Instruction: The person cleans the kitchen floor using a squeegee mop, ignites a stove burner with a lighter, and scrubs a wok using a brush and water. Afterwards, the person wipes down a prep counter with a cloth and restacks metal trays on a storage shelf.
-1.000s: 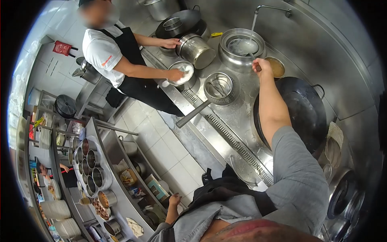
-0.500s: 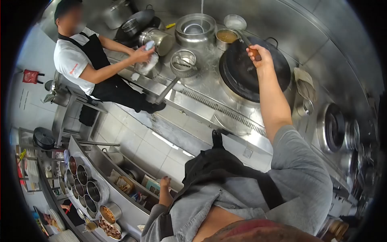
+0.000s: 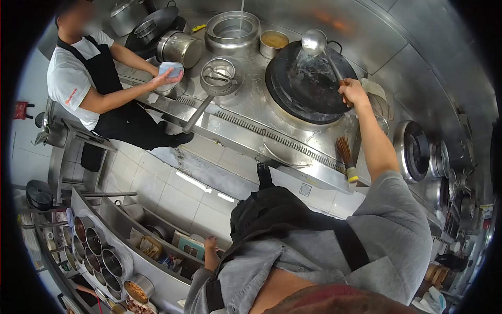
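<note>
My right hand (image 3: 354,93) is closed around the wooden handle of a metal ladle (image 3: 314,43). The ladle's bowl is tipped over the far side of a dark wok (image 3: 319,91), and clear liquid falls from it into the wok. My left hand (image 3: 210,245) hangs low by my side, near the edge of the counter behind me. Its fingers look loosely apart, and I see nothing in it. A bamboo wok brush (image 3: 345,157) lies on the stove's front edge, below my right forearm.
A pot of yellowish liquid (image 3: 273,43) stands left of the wok. Further left are a large steel pot (image 3: 231,34) under running water and a long-handled strainer (image 3: 217,78). A co-worker (image 3: 104,78) holds a pale block-like item. Several metal containers (image 3: 112,261) fill the rear counter.
The ladle has swung from beside the pot of yellowish liquid to over the wok, and liquid now pours from it. My view has shifted, bringing the brush into sight.
</note>
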The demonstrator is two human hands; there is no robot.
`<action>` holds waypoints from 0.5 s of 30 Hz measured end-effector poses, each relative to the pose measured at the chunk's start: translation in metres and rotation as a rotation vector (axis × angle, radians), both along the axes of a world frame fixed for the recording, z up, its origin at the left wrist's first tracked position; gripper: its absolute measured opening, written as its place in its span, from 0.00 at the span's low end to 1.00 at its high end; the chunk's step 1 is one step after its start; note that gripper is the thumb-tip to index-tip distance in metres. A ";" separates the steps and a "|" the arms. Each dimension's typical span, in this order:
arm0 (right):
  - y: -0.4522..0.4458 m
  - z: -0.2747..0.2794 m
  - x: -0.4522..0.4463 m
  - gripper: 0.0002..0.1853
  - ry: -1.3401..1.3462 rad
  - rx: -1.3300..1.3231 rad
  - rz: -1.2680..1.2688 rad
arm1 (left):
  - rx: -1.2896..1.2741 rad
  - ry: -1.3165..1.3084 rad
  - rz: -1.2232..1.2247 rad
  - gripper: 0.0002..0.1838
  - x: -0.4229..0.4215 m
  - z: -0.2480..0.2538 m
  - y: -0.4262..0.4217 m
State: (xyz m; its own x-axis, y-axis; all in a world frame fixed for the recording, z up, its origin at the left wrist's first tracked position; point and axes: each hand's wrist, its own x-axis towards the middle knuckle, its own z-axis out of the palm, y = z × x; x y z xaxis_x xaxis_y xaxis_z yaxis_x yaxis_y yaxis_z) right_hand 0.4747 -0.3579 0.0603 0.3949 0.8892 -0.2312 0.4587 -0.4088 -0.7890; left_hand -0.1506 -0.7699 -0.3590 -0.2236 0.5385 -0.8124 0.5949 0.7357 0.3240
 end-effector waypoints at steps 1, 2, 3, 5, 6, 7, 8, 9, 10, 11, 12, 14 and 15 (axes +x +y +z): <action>0.012 -0.002 -0.001 0.15 -0.238 0.027 0.070 | 0.000 -0.061 -0.013 0.17 0.002 -0.005 0.002; 0.025 -0.004 -0.004 0.16 -0.473 0.059 0.146 | 0.002 -0.119 -0.021 0.18 0.005 -0.006 0.006; 0.042 -0.008 -0.006 0.18 -0.658 0.090 0.195 | 0.002 -0.115 0.000 0.18 0.009 -0.007 0.012; 0.075 -0.004 -0.029 0.16 -0.691 0.146 0.219 | -0.168 -0.171 0.409 0.20 0.021 -0.005 0.029; 0.093 -0.002 -0.042 0.14 -0.726 0.192 0.216 | -0.164 -0.163 0.439 0.20 0.028 0.001 0.037; 0.116 -0.001 -0.053 0.14 -0.711 0.203 0.242 | -0.134 -0.112 0.476 0.22 0.034 0.010 0.046; 0.143 -0.001 -0.064 0.17 -0.683 0.220 0.295 | -0.107 -0.059 0.514 0.23 0.039 0.019 0.056; 0.170 -0.004 -0.073 0.21 -0.653 0.235 0.349 | -0.108 -0.045 0.544 0.23 0.043 0.028 0.067; 0.198 -0.011 -0.080 0.21 -0.633 0.242 0.380 | -0.047 -0.042 0.568 0.23 0.046 0.037 0.076; 0.230 -0.022 -0.089 0.20 -0.638 0.225 0.414 | 0.012 -0.034 0.599 0.23 0.049 0.046 0.083; 0.265 -0.036 -0.102 0.19 -0.642 0.209 0.459 | 0.050 -0.033 0.596 0.26 0.050 0.046 0.087; 0.335 -0.071 -0.115 0.15 -0.880 0.166 0.618 | 0.239 0.156 0.339 0.28 0.048 0.035 0.077; 0.361 -0.092 -0.125 0.15 -0.915 0.168 0.628 | 0.253 0.181 0.396 0.27 0.058 0.046 0.074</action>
